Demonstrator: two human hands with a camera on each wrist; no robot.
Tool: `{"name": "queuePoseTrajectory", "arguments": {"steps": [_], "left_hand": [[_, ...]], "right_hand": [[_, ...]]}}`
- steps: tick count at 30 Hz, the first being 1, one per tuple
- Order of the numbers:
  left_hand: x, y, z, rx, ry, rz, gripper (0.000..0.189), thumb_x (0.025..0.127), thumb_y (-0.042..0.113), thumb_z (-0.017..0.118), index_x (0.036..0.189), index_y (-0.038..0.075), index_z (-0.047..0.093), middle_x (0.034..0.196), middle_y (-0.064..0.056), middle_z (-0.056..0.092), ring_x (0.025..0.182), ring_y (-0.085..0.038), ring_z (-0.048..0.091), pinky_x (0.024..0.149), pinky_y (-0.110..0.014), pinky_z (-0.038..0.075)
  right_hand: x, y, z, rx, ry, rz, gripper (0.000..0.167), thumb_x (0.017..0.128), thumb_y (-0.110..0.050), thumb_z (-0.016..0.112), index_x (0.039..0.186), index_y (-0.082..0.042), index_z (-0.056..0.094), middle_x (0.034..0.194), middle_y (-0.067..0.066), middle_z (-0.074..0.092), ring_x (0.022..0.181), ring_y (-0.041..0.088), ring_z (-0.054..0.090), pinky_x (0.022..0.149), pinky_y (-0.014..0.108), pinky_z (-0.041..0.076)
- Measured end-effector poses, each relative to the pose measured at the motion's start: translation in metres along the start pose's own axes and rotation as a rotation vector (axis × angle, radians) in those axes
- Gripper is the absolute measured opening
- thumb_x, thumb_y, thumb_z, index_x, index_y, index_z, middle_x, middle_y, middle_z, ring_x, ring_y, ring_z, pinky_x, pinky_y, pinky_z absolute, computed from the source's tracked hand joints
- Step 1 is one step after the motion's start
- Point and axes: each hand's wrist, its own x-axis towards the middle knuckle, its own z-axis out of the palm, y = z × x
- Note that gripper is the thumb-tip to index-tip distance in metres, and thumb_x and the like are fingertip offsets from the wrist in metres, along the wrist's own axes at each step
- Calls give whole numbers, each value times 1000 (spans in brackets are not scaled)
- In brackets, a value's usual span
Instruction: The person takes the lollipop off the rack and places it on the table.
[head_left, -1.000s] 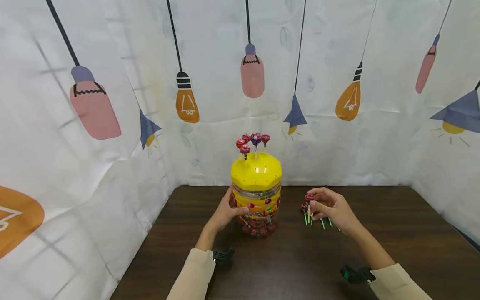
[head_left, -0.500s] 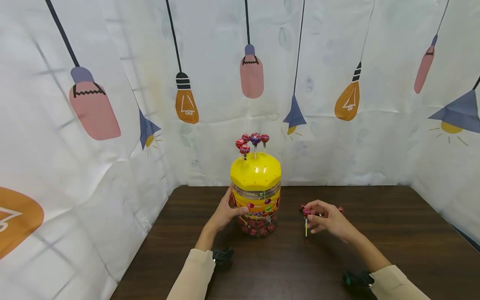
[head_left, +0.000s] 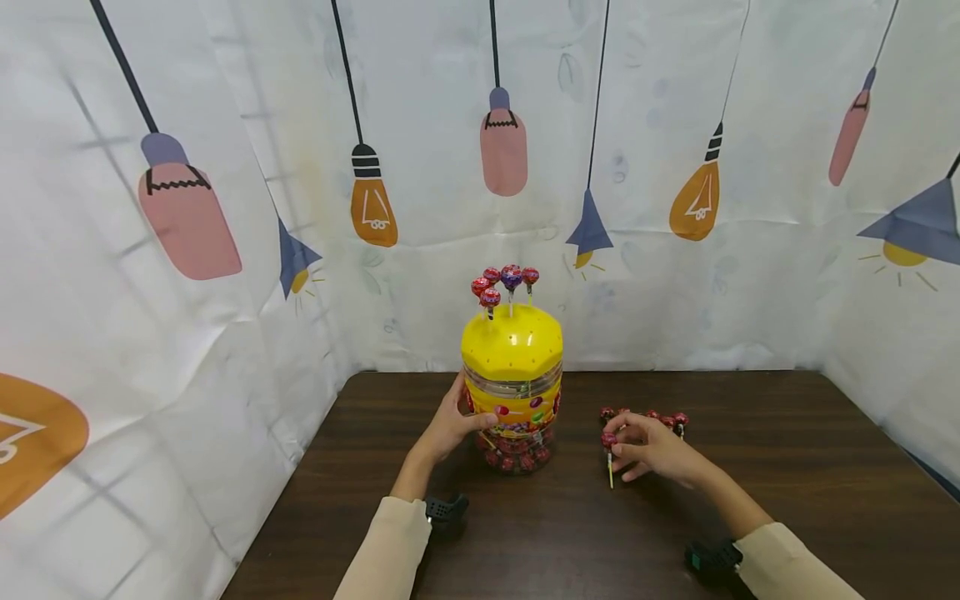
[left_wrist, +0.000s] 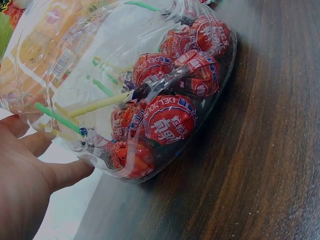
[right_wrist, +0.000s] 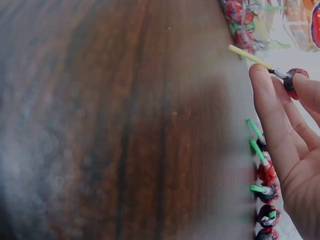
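Note:
A clear plastic jar (head_left: pixel 515 417) with a yellow lid (head_left: pixel 517 342) stands upright on the table. Wrapped lollipops fill its bottom, and several more stand stick-down in the lid's holes. My left hand (head_left: pixel 452 425) grips the jar's left side, thumb across its front; in the left wrist view the red-wrapped lollipops (left_wrist: pixel 170 120) show through the clear wall. To the jar's right, my right hand (head_left: pixel 651 450) pinches a lollipop (head_left: pixel 609 439) by its red head, its yellow stick (right_wrist: pixel 242 51) pointing down in the head view. Behind that hand lie several lollipops (head_left: pixel 679 419) with green sticks (right_wrist: pixel 257 150).
The dark wooden table (head_left: pixel 570 542) runs back to a white curtain (head_left: pixel 435 308) printed with lamps and bulbs. On each forearm sits a dark wrist strap (head_left: pixel 446 509), beside a cream sleeve (head_left: pixel 386 546).
My right hand has lifted the lollipop away from the others and drawn it slightly left and toward me, uncovering the heads of those lying behind. My left hand and the jar stay put.

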Motion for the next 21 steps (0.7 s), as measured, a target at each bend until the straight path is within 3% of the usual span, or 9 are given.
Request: {"name": "queuePoseTrajectory", "arguments": {"steps": [8, 21], "left_hand": [[0, 2, 1, 18, 2, -1, 93, 90, 35, 80, 161, 41, 20, 153, -4, 48, 135, -24, 53, 115, -50, 46], [-1, 0, -1, 28, 0, 6, 90, 91, 37, 78, 161, 34, 22, 150, -8, 49, 132, -21, 54, 111, -45, 50]], "right_hand": [[3, 2, 1, 10, -12, 39, 34, 104, -16, 61, 130, 2, 51, 115, 24, 63, 94, 33, 75, 72, 46, 65], [9, -2, 4, -44, 1, 112, 30, 103, -13, 61, 127, 3, 54, 98, 16, 65, 84, 26, 71, 69, 43, 65]]}}
